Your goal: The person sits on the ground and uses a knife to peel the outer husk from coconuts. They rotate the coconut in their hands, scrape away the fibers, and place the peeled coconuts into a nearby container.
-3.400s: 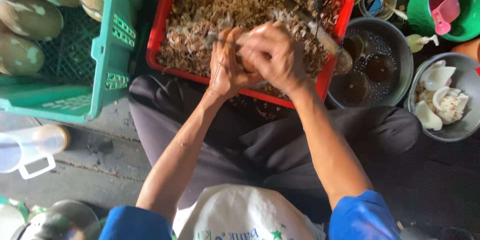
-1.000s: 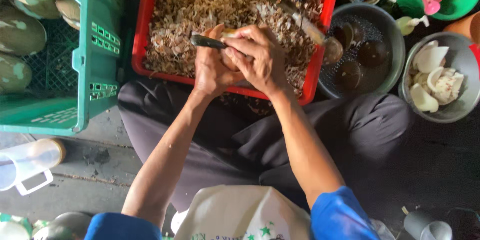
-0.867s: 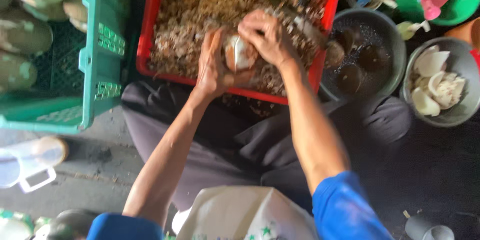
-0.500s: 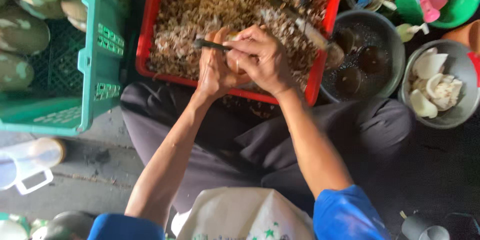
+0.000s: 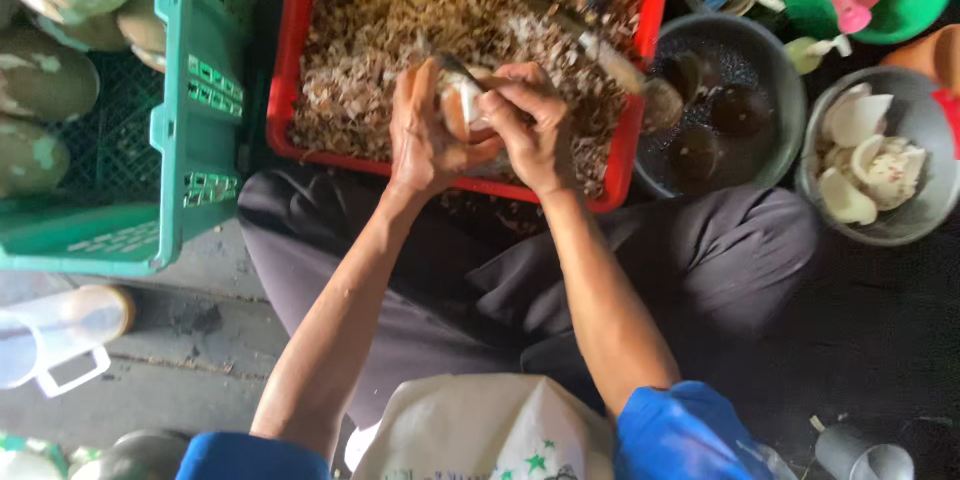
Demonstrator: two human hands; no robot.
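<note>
Peeling over the red crate (image 5: pixel 640 90)

Left hand (image 5: pixel 425 130) and right hand (image 5: pixel 530 125) meet mid-frame, both clamped on a pale coconut piece (image 5: pixel 462 105).

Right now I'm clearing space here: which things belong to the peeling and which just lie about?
In use:
left hand
right hand
white piece
red crate of peelings
grey bowl of white pieces

Lying about:
green crate
clear jug
green bucket
</note>
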